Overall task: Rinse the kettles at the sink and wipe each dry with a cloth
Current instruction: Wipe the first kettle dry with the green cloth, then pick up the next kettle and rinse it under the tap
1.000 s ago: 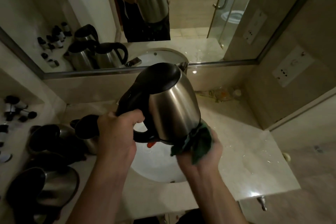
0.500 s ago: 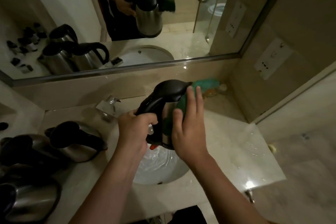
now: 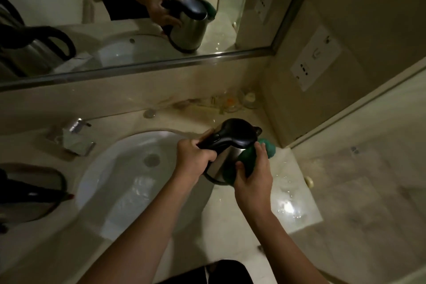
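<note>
A steel kettle [image 3: 221, 165] with a black lid and handle sits low over the counter, just right of the white sink [image 3: 115, 182]. My left hand [image 3: 192, 157] grips its black handle. My right hand [image 3: 254, 177] presses a green cloth [image 3: 249, 159] against the kettle's right side, thumb and fingers curled round the cloth. Part of the cloth sticks out behind the kettle. The kettle's base is hidden by my hands.
Another kettle [image 3: 30, 193] lies at the left edge of the counter. The tap [image 3: 77, 132] stands behind the sink. Glass items [image 3: 232, 101] sit in the back right corner. The marble counter [image 3: 290, 205] is wet at right. The mirror [image 3: 138, 18] reflects more kettles.
The kettle came down from in front of my face to just above the counter at right of the sink. My right hand moved the cloth from its bottom up onto its side.
</note>
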The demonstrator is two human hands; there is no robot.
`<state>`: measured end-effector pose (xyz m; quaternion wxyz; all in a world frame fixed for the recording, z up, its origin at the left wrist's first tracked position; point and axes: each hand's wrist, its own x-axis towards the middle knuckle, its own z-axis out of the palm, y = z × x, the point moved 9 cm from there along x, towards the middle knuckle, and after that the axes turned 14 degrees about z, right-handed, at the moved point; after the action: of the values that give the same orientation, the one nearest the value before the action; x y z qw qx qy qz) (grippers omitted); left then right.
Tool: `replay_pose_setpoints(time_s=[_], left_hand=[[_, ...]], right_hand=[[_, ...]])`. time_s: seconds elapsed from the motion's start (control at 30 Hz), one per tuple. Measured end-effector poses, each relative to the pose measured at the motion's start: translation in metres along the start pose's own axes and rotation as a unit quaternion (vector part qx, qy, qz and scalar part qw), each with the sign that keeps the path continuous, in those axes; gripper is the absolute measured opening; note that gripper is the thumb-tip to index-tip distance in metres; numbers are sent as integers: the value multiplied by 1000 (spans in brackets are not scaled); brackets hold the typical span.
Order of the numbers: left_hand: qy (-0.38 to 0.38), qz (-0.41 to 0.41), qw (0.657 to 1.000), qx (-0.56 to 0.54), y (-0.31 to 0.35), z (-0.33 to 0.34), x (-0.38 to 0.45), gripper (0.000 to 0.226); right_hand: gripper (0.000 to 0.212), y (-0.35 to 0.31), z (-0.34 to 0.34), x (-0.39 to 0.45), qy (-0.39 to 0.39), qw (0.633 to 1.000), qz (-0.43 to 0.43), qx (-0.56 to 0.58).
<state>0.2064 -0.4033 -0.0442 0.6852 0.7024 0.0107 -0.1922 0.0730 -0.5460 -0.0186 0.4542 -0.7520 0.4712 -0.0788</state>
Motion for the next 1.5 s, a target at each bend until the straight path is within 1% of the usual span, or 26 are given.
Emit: replay_pose_setpoints(time_s=[0.07,0.17,0.27,0.33,0.4,0.47,0.5,0.57,0.67,0.73,0.8,0.87,0.93,1.0,1.07,1.1,1.13,1.17,1.23,1.27,1.3,1.33,1.37,1.4,1.47,1.5], left_hand=[[-4,9,1000,4,-9,16,10,70],[14,19,999,24,-22,29,24,68],[16,45,998,48,-24,47,41,66],[9,55,996,65,-21,61,51,64],[1,51,996,70,-19,76,58,63],[-5,31,998,49,-19,94,62,62],[-9,23,999,45,-20,104,63,61],[-23,19,998,50,-25,120,67,61],[-40,23,997,67,-34,130,72,63],[-64,28,992,102,-38,126,73,52],[-104,30,985,137,-39,120,66,37],[-125,25,985,112,-39,107,53,48],[-114,20,992,49,-38,79,36,66],[-80,24,997,-4,-36,37,16,69],[-12,19,999,-28,-35,-21,-3,59],[44,16,999,-25,-38,-56,-13,50],[124,17,992,-15,-38,-96,-28,41],[223,13,975,2,-41,-140,-46,34],[415,5,910,12,-41,-223,-93,24],[490,0,872,12,-41,-256,-115,20],[541,-8,841,22,-41,-285,-134,18],[568,-18,822,30,-42,-310,-145,20],[576,-25,816,29,-45,-330,-149,22],[568,-24,823,14,-47,-345,-144,24],[501,-7,865,-34,-51,-360,-117,29],[464,-5,884,-60,-54,-363,-102,23]], right_hand=[[65,11,-5,17,-2,1000,13,-12],[63,21,-10,37,-10,1000,20,-17],[58,35,-16,50,-21,998,66,-8],[51,46,-20,56,-34,994,98,-30],[38,56,-21,62,-75,987,134,-51],[23,62,-20,63,-149,970,166,-98],[21,65,-18,62,-192,957,169,-139],[23,73,-16,60,-242,931,163,-218],[12,88,-12,59,-246,906,159,-305],[5,99,-8,60,-249,899,151,-326],[7,100,-4,56,-261,891,154,-337],[22,104,2,53,-270,875,156,-371],[40,94,8,46,-264,858,123,-422],[43,75,18,35,-253,867,106,-415],[43,47,36,18,-263,890,86,-362],[42,32,49,6,-278,901,70,-326],[38,18,64,-6,-293,911,58,-284],[33,3,81,-21,-310,918,50,-241],[24,-21,116,-55,-349,918,46,-182],[23,-31,132,-74,-369,914,43,-165],[22,-38,147,-90,-386,909,40,-152],[21,-43,160,-103,-397,906,38,-142],[21,-46,171,-112,-403,904,34,-137],[20,-44,181,-120,-407,902,35,-136],[17,-35,194,-131,-404,903,54,-135],[16,-31,198,-135,-399,905,67,-129]])
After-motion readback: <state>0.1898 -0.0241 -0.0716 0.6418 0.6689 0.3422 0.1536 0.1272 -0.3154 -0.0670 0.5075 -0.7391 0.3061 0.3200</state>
